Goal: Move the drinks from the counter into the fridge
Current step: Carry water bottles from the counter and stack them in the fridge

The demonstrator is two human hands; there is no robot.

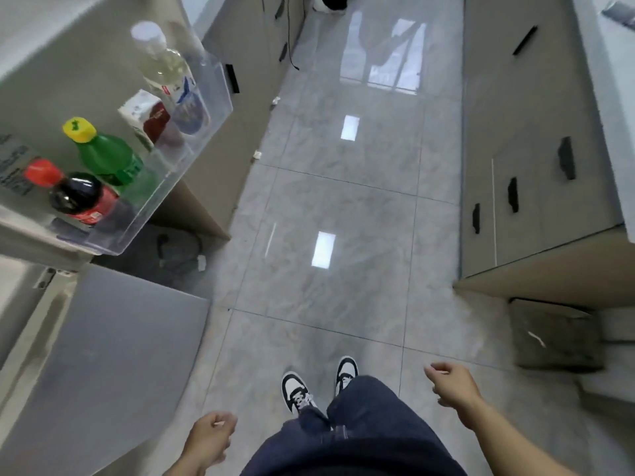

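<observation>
Far left, a clear door shelf (206, 108) on the open fridge door carries four drinks in a row: cola bottle (79, 197) w/ red cap at the near end, green bottle (110, 159) w/ yellow cap just beside it, then a red-and-white carton (151, 118), then a clear bottle (168, 70) w/ white cap and blue label at the far end. All four stand upright inside the shelf wall, carton touching or nearly touching the clear bottle. Below the shelf, the grey lower fridge door (103, 355) is closed. Bottom centre-left, left hand (209, 438) hangs over the floor (343, 201), fingers loosely curled, holding nothing. Centre: dark jeans and two black-and-white shoes (299, 389) on the glossy grey tiles. Right hand (453, 383) out to the side, fingers relaxed, slightly bent, nothing in it. Far right: beige cabinets (536, 132) w/ black handles under the counter (611, 80) edge; no drinks visible on the strip of counter in view.
</observation>
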